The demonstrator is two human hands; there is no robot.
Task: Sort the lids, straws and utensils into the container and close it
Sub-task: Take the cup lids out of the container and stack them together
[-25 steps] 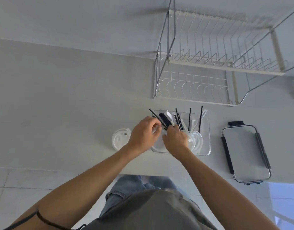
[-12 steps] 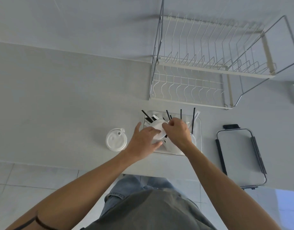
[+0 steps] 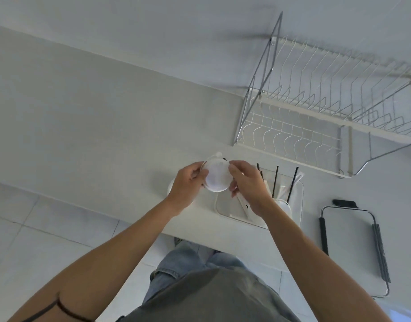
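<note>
Lifted from the container [image 3: 297,205] (clear), lid [image 3: 217,177] between both hands.

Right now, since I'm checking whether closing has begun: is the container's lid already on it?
No: the container lid lies flat on the counter to the right of the open container, apart from it.

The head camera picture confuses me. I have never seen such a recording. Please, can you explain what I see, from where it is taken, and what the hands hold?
There is no machine, only a person. The camera sits on the head and looks down, so you see the person's own arms. The left hand and right hand together hold a round white cup lid above the counter. Below stands a clear container with black straws in it. Its lid with black clips lies to the right. A wire dish rack stands behind.
</note>
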